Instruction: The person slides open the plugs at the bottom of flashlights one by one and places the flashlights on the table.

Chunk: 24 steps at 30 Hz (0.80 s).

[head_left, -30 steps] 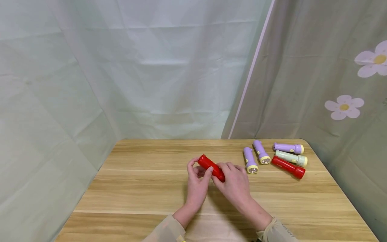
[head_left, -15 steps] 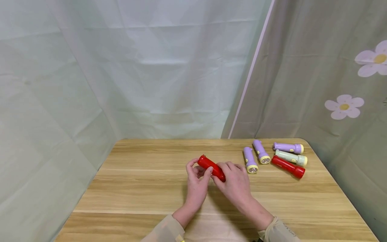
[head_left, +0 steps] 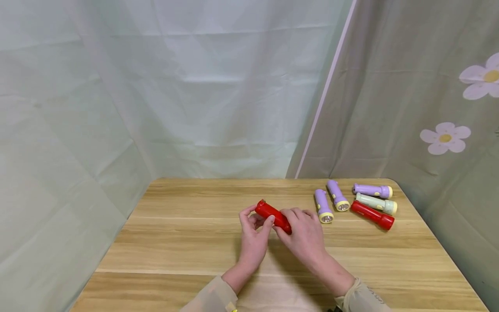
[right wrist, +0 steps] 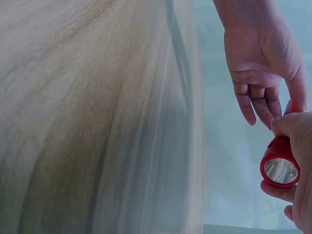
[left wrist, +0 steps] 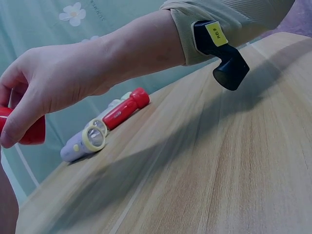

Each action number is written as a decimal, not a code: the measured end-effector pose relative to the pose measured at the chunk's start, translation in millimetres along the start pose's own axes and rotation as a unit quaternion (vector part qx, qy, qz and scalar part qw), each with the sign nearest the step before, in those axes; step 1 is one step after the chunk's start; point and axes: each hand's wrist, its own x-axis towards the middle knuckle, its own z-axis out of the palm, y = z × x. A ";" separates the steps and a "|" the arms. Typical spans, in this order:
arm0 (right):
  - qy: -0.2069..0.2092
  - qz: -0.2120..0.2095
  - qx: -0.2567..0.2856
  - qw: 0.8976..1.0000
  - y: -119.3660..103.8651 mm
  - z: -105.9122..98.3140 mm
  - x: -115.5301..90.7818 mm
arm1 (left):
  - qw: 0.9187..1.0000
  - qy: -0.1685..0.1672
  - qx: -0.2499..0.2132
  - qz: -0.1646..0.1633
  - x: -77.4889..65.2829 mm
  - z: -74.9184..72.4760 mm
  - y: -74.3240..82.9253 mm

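In the head view, a red flashlight (head_left: 269,210) is held above the middle of the table, tilted with its tail end up and to the left. My left hand (head_left: 252,245) holds it near the tail, thumb on its near side. Around the head end, my right hand (head_left: 305,236) grips it and hides most of that end. The right wrist view shows the flashlight's clear lens and silver reflector (right wrist: 281,171) between the right hand's fingers. The left hand (right wrist: 263,61) reaches to its other end there, several of its fingers hanging loosely.
At the right back of the wooden table (head_left: 175,247) lie several flashlights. Two purple ones, the nearer (head_left: 323,206) and the farther (head_left: 337,196), point forward. A third purple one (head_left: 371,190), a pale green one (head_left: 376,203) and another red one (head_left: 372,215) lie together. Curtains surround the table.
Both hands keep nearly the same place and grip. The held red flashlight looks turned very slightly about its length, with its tail end showing a little differently.
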 end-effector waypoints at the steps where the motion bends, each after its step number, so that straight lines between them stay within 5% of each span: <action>1: 0.003 -0.002 0.001 1.000 0.0 -0.4 0.1 | 1.000 -0.002 -0.004 0.000 -0.2 0.1 0.2; 24: 0.034 -0.038 -0.010 0.999 -0.1 1.5 -1.0 | 1.000 -0.001 -0.023 0.005 -3.9 -1.5 -1.1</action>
